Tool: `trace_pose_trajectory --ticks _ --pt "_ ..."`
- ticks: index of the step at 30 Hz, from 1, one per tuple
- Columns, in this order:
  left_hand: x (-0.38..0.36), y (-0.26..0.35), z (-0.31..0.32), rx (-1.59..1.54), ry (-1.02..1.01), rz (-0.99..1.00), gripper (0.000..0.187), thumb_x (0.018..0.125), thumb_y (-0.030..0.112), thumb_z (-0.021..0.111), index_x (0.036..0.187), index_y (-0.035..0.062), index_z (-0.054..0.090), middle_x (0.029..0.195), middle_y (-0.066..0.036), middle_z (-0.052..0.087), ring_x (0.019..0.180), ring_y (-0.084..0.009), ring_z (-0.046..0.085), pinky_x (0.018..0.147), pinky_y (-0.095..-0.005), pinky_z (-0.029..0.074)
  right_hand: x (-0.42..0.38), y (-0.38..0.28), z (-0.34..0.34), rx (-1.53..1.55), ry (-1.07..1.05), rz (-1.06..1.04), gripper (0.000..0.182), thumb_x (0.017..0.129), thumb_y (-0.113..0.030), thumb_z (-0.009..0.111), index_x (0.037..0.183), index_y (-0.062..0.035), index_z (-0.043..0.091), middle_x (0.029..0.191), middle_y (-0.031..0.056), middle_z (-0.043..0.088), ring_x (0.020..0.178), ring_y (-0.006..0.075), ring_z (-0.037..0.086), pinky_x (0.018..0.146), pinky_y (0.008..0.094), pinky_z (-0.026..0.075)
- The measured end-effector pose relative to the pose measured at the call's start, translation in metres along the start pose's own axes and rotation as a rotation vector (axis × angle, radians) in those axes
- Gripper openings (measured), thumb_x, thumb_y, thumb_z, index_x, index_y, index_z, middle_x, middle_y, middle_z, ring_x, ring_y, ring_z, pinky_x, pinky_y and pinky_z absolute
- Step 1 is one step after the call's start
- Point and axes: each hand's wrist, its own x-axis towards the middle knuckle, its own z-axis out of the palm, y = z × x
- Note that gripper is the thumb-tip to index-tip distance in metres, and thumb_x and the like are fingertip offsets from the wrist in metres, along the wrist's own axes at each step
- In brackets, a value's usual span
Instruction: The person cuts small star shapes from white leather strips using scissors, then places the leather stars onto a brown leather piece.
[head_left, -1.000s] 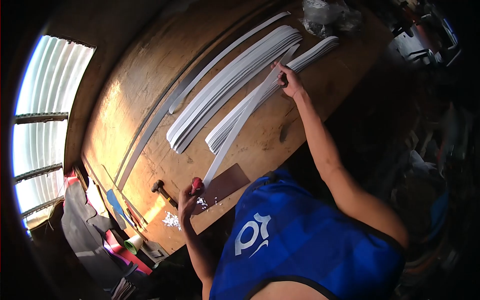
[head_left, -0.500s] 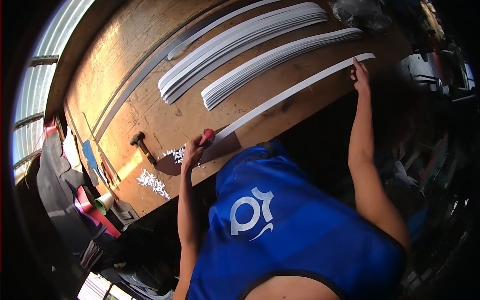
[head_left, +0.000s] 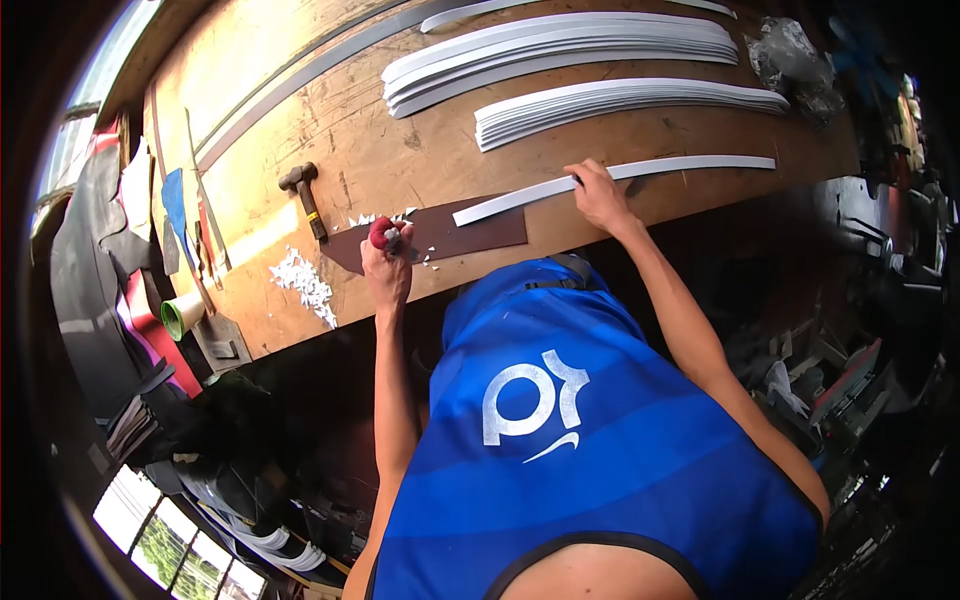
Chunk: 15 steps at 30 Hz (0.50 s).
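Observation:
My left hand (head_left: 387, 270) is closed around a tool with a red handle (head_left: 381, 234); its working end cannot be made out. That hand is over the dark brown board (head_left: 480, 228) lying at the bench's near edge. With my right hand (head_left: 603, 197) I grip a long white strip (head_left: 690, 165) partway along its length, fingers bent over it. The strip's left end rests over the brown board, and its right end reaches along the bench. Small white offcuts (head_left: 303, 285) are piled left of the board, with a few more beside my left hand.
On the wooden bench (head_left: 420, 150) lie two stacks of white strips, a larger one (head_left: 560, 50) and a smaller one (head_left: 630, 105). A hammer (head_left: 304, 200) lies left of the board. Crumpled clear plastic (head_left: 790, 62) sits far right; a green-rimmed cup (head_left: 180, 316) is at left.
My right hand has moved left and nearer, from the strip's far end to partway along it. The strip now lies flatter across the bench. The view has shifted too.

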Motion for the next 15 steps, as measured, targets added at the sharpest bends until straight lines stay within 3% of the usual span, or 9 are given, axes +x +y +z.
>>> trace_pose_trajectory --ticks 1,2,6,9,12,15 --pt "-0.004 -0.005 -0.002 -0.2 0.058 -0.071 0.016 0.089 0.014 0.076 0.093 0.0027 0.065 0.084 -0.008 0.065 0.073 -0.0176 0.059 0.068 -0.032 0.048 0.005 -0.019 0.015 0.025 -0.053 -0.081 0.03 0.084 0.001 0.058 0.114 -0.0003 0.066 0.104 0.0206 0.059 0.102 0.0383 0.058 0.089 0.0447 0.048" --pt "-0.01 -0.007 -0.005 -0.202 0.079 -0.081 0.016 0.089 0.014 0.076 0.093 0.0027 0.065 0.084 -0.008 0.065 0.073 -0.0176 0.059 0.068 -0.032 0.048 0.008 -0.037 0.028 0.049 -0.108 -0.163 0.032 0.084 0.002 0.059 0.115 -0.0006 0.066 0.105 0.0198 0.058 0.102 0.0369 0.058 0.089 0.0442 0.048" --pt "-0.028 -0.019 -0.002 -0.134 0.123 0.072 0.018 0.089 0.012 0.077 0.102 0.001 0.07 0.083 -0.007 0.065 0.071 -0.0166 0.06 0.067 -0.0308 0.049 0.014 -0.092 0.072 0.048 -0.238 -0.329 0.034 0.083 0.001 0.061 0.117 -0.0012 0.065 0.106 0.0175 0.055 0.102 0.0347 0.057 0.089 0.0422 0.05" --pt "-0.038 -0.027 0.002 0.007 0.074 0.077 0.021 0.088 0.011 0.077 0.106 0.0025 0.071 0.085 -0.009 0.066 0.072 -0.0194 0.062 0.067 -0.0313 0.05 0.016 -0.095 0.104 -0.135 -0.214 -0.514 0.051 0.08 -0.001 0.071 0.129 -0.0072 0.058 0.117 0.0131 0.053 0.105 0.0345 0.057 0.089 0.0436 0.049" --pt "-0.041 -0.031 0.002 -0.008 0.051 0.162 0.028 0.088 0.012 0.076 0.114 0.0031 0.068 0.09 -0.014 0.068 0.08 -0.0269 0.067 0.072 -0.0356 0.053 0.012 -0.098 0.102 -0.214 -0.135 -0.52 0.049 0.079 -0.003 0.07 0.126 -0.0074 0.057 0.116 0.0136 0.053 0.105 0.0342 0.057 0.096 0.0427 0.047" --pt "-0.044 -0.037 -0.005 0.004 -0.058 0.14 0.03 0.089 0.015 0.075 0.116 0.0039 0.068 0.095 -0.015 0.069 0.085 -0.0298 0.068 0.076 -0.0373 0.054 0.014 -0.087 0.099 -0.263 -0.144 -0.558 0.043 0.077 -0.006 0.071 0.118 -0.0092 0.058 0.113 0.0112 0.056 0.105 0.0323 0.057 0.094 0.0434 0.047"
